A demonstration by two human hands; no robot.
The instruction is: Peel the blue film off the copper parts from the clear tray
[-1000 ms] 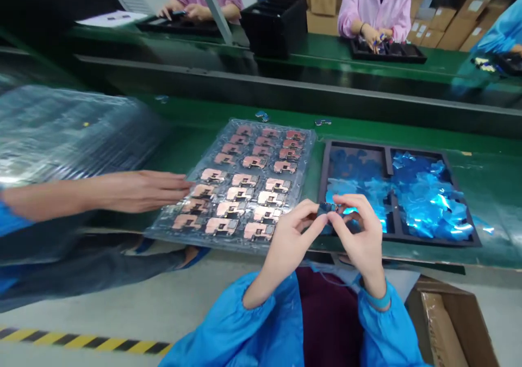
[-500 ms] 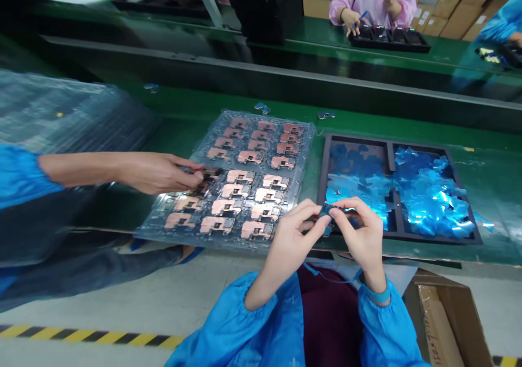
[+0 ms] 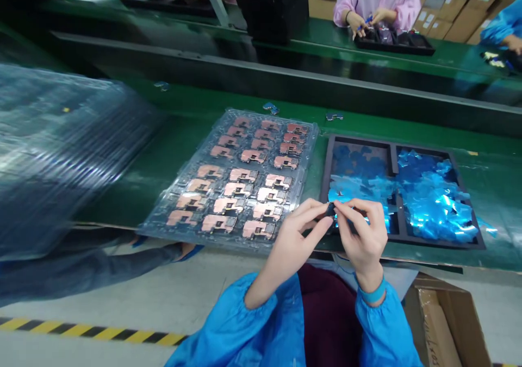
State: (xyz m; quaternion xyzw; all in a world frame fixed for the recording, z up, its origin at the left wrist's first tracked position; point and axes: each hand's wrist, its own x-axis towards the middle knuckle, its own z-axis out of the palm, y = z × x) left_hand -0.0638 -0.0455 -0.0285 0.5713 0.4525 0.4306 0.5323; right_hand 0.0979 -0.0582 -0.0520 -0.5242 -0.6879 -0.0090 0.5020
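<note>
My left hand (image 3: 300, 231) pinches a small dark circuit board (image 3: 330, 209) between thumb and fingertips. At the board's right edge the fingers of my right hand (image 3: 366, 235) are pressed together; whether they grip the board itself or a film on it is hidden. To the left lies a clear plastic tray (image 3: 163, 204) with rows of copper-coloured circuit boards (image 3: 219, 223). Just beyond my right hand is a black two-part tray (image 3: 402, 215) heaped with pieces of blue film (image 3: 434, 201).
Stacked clear trays (image 3: 61, 149) stand at the left. Several small blue-covered boards (image 3: 271, 107) lie along the back of the green bench (image 3: 134, 193). Co-workers' hands (image 3: 362, 23) work across the bench. An open cardboard box (image 3: 452, 323) stands below right.
A co-worker's hand and arm at the left have left the clear tray, uncovering its left column. The board between my fingers has turned and looks darker. My right hand has rotated slightly.
</note>
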